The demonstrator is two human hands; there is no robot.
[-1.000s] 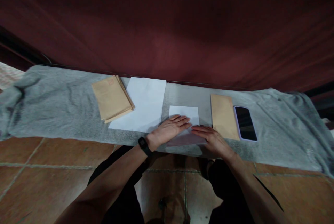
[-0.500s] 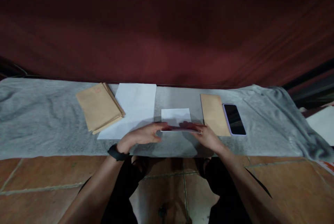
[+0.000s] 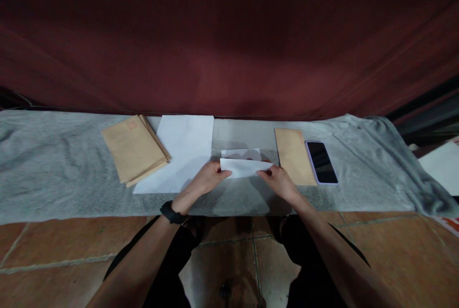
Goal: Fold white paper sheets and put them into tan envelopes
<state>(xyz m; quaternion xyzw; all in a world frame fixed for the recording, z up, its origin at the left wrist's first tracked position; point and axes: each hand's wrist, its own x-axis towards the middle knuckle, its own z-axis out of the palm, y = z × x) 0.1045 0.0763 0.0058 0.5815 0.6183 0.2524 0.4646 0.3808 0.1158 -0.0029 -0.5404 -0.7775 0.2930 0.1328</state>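
Between my two hands is a folded sheet of white paper (image 3: 244,168), a narrow strip raised and tilted toward me. My left hand (image 3: 212,176) pinches its left end, thumb on the near face. At the right end my right hand (image 3: 277,180) grips it the same way; the fingers behind the paper are mostly hidden. Just beyond, a white piece of paper (image 3: 240,153) lies on the grey cloth, its near part covered by the held sheet. A brown envelope (image 3: 296,157) lies to the right of my right hand.
On the left, a stack of brown envelopes (image 3: 134,150) overlaps large white sheets (image 3: 186,148). A phone (image 3: 322,162) with a purple edge lies beside the single envelope. The grey cloth (image 3: 373,169) covers the long bench, and a dark red curtain (image 3: 229,69) hangs behind it.
The held paper has turned from edge-on to showing its broad face to me. My left hand's thumb and fingers have closed on its left end, and both hands are slightly farther from me.
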